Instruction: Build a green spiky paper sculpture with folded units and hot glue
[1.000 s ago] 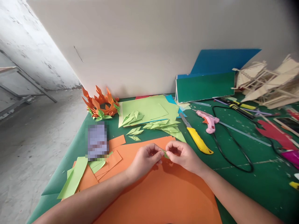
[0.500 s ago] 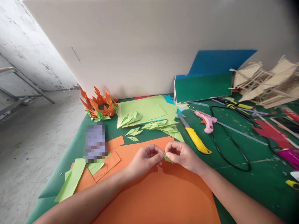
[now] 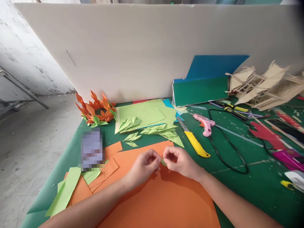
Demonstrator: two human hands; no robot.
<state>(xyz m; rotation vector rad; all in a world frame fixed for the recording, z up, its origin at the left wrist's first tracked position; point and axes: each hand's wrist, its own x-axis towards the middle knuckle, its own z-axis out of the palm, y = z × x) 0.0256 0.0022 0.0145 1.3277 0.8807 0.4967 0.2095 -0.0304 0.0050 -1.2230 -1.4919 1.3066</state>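
Observation:
Between my two hands a small green folded paper piece (image 3: 163, 162) shows, mostly covered by my fingertips. My left hand (image 3: 145, 165) pinches it at its left end, thumb against the curled fingers. At the other end my right hand (image 3: 180, 162) has it between thumb and forefinger. Both hands are held over a large orange paper sheet (image 3: 156, 202). Just beyond them lies a pile of green folded paper pieces (image 3: 163, 129), with a few loose green pieces (image 3: 132, 136) to its left. An orange and green folded-paper ring (image 3: 96, 110) stands at the far left.
Right of my hands lie a yellow utility knife (image 3: 196, 144) and a pink glue gun (image 3: 204, 123) with its black cord looped on the green tabletop (image 3: 234, 186). Green paper strips (image 3: 65, 191) lie left. A wooden stick model (image 3: 266, 85) and a white board (image 3: 114, 47) stand behind.
My view has tilted up and shifted slightly right, so everything sits further left. Less of the green paper piece shows between my fingers now; both hands keep their pinch.

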